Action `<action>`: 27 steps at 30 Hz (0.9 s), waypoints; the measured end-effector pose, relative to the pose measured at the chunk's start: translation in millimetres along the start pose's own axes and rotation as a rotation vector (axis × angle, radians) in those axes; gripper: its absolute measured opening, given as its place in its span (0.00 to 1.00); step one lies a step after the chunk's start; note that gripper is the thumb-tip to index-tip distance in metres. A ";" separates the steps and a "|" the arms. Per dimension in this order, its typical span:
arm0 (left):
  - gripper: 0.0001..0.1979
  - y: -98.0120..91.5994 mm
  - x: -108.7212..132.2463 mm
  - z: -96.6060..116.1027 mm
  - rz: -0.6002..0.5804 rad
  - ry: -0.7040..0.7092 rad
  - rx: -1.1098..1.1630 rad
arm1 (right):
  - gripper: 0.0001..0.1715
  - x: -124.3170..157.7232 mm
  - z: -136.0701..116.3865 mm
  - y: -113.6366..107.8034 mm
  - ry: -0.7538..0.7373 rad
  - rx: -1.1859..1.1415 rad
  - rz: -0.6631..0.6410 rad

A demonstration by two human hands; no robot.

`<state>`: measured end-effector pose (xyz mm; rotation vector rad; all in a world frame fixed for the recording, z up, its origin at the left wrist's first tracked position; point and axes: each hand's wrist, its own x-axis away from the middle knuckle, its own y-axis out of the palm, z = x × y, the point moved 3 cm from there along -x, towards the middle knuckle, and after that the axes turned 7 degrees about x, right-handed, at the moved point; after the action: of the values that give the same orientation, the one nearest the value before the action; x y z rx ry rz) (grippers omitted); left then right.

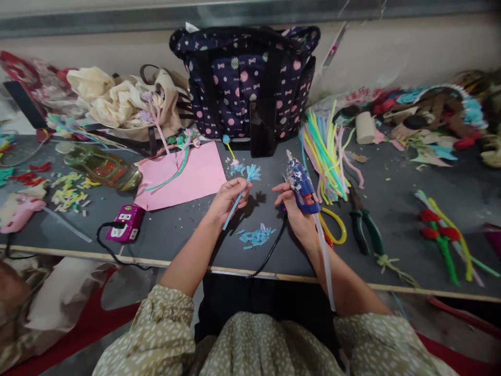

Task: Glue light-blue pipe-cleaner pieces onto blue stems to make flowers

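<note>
**Landmark:** polka-dot bag, upright at the back of the table. I place everything from it.

1. **Left hand**: in front of the bag's middle, nearer me. The thumb and fingers are pinched together on the blue stem.
2. **Blue stem with fringed paper head**: slants up from the left hand toward the bag's right half. The head stands clear above the fingertips, and the lower end of the stem pokes out below the palm.
3. **Right hand**: in front of the bag's right half, wrapped tight round the glue gun. I cannot tell whether a finger is on the trigger.
4. **Glue gun:** the nozzle points up toward the bag, near the fringed head but apart from it. The glue stick juts back along the forearm, and the cord trails over the table edge, away from the bag.
5. **Blue clippings**: loose, between the two hands on the side away from the bag.
6. **Pink sheet**: in front of the bag's left corner.

**Hazards, my judgement:**
- The head sits close to the left fingertips, so a nozzle brought to it could burn them or string glue across them.
- The hanging cord could snag on my lap and jerk the aim.
- A drip could fix the clippings to the table.
</note>
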<state>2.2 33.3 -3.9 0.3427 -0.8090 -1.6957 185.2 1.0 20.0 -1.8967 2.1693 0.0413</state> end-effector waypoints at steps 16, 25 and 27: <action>0.15 1.7 5.4 7.1 0.110 0.145 -0.118 | 0.16 4.1 17.2 1.2 0.071 0.064 0.020; 0.11 5.1 7.3 0.6 0.018 0.141 -0.320 | 0.15 7.1 4.9 0.7 0.032 0.092 0.024; 0.10 5.8 7.5 -0.3 0.015 0.131 -0.351 | 0.15 6.7 3.9 0.4 0.023 0.106 0.013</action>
<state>4.5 25.6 1.2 0.2016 -0.4062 -1.7433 184.7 -4.6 14.8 -1.8328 2.1535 -0.0916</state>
